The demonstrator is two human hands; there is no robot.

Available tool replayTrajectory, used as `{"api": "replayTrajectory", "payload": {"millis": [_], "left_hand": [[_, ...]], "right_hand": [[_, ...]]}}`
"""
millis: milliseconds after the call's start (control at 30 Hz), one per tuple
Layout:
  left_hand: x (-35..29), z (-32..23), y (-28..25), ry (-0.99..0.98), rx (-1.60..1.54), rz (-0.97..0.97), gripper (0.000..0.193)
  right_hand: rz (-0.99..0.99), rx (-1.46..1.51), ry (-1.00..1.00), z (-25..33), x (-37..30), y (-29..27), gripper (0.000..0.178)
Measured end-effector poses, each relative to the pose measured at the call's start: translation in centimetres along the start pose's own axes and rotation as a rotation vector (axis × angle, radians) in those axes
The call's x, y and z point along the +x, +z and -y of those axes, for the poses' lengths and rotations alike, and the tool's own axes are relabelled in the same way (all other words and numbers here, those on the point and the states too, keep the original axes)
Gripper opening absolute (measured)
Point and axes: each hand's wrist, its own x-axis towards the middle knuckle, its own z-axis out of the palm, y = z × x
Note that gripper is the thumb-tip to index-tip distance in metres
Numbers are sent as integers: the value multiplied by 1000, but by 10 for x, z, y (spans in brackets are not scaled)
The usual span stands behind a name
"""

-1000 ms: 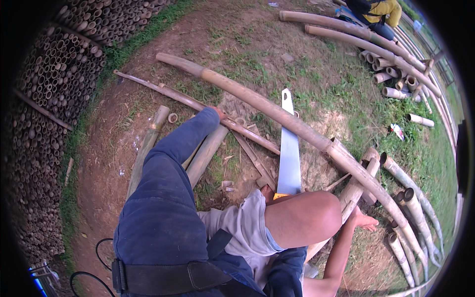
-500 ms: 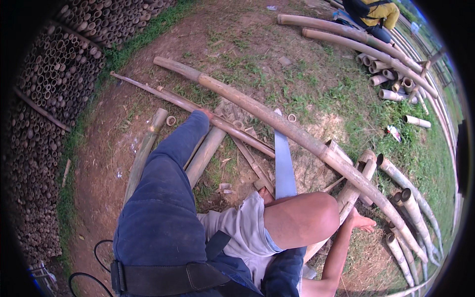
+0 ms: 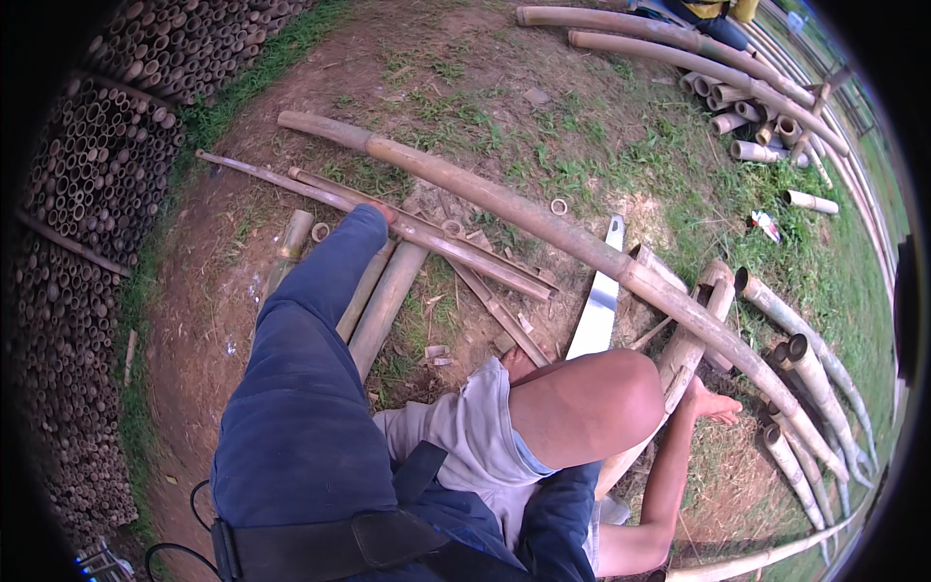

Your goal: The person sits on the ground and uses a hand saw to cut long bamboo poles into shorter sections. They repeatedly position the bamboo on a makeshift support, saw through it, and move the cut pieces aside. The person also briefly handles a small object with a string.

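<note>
Person's sitting on the dirt sawing a long bamboo pole [image 3: 543,225]. The handsaw [image 3: 596,306] has its blade laid against the pole, its handle hidden behind a bare knee [image 3: 582,407], so I can't tell the grip of either hand. No cut shows through the pole, so I'd say it's barely started.

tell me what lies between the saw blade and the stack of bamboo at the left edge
In the head view: the person's blue-trousered leg and several split bamboo strips on bare dirt, between saw blade and stack.
</note>
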Motion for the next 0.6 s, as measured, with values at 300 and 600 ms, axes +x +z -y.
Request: {"api": "replayTrajectory", "payload": {"millis": [300,600], "left_hand": [[-61,-120,-71,440,-215,-38,70],[-86,-196,-102,694,-534,-348,80]], "right_hand": [[859,-423,-908,6,-181,-39,77],[1685,-958,-1442,-4,-222,-19,66]]}}
